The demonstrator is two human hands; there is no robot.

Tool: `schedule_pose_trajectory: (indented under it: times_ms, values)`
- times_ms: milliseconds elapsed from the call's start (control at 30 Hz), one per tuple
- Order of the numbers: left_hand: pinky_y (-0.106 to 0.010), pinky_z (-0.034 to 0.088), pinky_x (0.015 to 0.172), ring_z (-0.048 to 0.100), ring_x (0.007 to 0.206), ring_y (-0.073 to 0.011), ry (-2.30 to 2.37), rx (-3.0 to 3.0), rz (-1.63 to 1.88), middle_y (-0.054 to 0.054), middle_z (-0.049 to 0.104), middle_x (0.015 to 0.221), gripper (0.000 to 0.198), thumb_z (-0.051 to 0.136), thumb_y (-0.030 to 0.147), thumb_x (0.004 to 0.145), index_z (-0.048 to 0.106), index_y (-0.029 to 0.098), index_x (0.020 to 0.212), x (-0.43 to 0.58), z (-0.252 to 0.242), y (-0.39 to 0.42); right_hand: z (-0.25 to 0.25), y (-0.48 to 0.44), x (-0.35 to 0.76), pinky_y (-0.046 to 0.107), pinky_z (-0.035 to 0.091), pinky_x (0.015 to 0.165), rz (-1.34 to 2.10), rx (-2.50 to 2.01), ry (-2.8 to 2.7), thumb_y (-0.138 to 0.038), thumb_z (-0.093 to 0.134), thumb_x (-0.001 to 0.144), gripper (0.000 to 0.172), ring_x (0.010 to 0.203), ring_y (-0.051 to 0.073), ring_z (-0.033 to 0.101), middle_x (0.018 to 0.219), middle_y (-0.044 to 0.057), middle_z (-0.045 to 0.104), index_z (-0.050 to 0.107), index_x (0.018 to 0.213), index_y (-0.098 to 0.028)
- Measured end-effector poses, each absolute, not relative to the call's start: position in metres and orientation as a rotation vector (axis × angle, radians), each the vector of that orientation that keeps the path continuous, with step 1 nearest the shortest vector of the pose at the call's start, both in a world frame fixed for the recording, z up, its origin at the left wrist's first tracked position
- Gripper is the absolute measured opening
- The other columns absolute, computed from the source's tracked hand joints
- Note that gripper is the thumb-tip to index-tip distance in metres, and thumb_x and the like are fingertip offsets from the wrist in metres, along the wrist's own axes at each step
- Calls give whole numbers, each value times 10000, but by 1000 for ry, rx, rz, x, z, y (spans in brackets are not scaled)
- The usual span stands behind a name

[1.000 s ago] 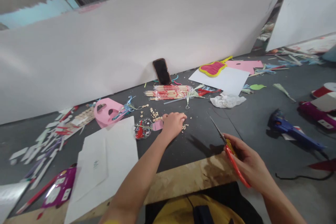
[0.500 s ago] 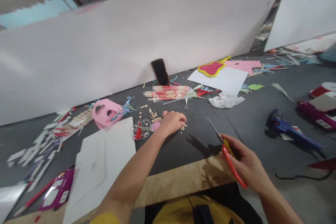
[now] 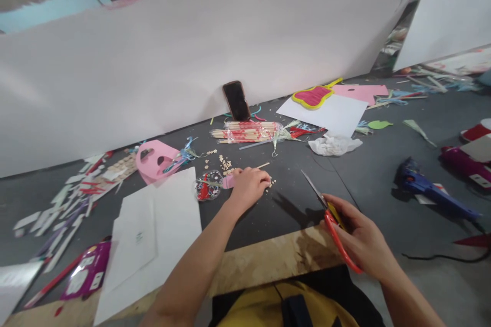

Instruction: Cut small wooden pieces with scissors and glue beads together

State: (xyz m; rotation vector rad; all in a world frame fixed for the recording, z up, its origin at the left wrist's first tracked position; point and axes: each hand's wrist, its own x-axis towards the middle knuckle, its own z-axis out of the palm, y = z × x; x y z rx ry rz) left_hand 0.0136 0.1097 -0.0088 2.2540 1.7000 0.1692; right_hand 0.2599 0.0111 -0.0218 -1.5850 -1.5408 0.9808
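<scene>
Gripping one pair of red-handled scissors (image 3: pixel 334 230), the right hand (image 3: pixel 362 239) is hovering by the wooden edge (image 3: pixel 264 268); the left hand (image 3: pixel 249 183) is partly covering one pink strip (image 3: pixel 228 182), its grip impossible to tell.

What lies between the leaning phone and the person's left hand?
The head view shows a wrapped bundle of sticks between the phone and the left hand, then a thin greyish strip and, close to the hand, a short pale stick.
</scene>
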Motion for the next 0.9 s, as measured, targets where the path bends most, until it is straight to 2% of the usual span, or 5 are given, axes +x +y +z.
schedule_pose_trajectory:
  times_ms: [167, 300, 500, 900]
  values:
    - [-383, 300, 843, 584, 948, -212, 1656, 2264, 182, 5, 724, 959, 195, 535, 307, 864, 729, 324, 860, 18, -11, 111, -20, 11, 260, 268, 525, 755, 907, -1599, -1597, -439, 573, 781, 421, 886, 202, 656, 1036, 63, 694, 610, 1139, -220]
    - [-386, 300, 845, 588, 966, -209, 1713, 2249, 203, 16, 720, 994, 206, 519, 261, 866, 717, 317, 884, 10, -10, 111, -20, 10, 260, 264, 530, 728, 929, -1600, -1595, -437, 576, 782, 441, 847, 194, 662, 1007, 61, 697, 595, 1162, -214]
    - [-387, 294, 871, 588, 946, -201, 1773, 2230, 210, 25, 717, 957, 165, 543, 281, 850, 706, 301, 852, 4, -10, 105, -17, 11, 259, 248, 527, 694, 937, -1596, -1592, -420, 573, 779, 426, 824, 186, 659, 998, 56, 701, 608, 1147, -211]
    - [-462, 259, 884, 548, 946, -250, 1725, 2245, 291, -50, 694, 892, 211, 497, 275, 876, 674, 233, 769, 20, -16, 100, -18, 10, 258, 252, 524, 678, 935, -1599, -1605, -412, 561, 781, 419, 801, 185, 658, 975, 55, 703, 600, 1147, -213]
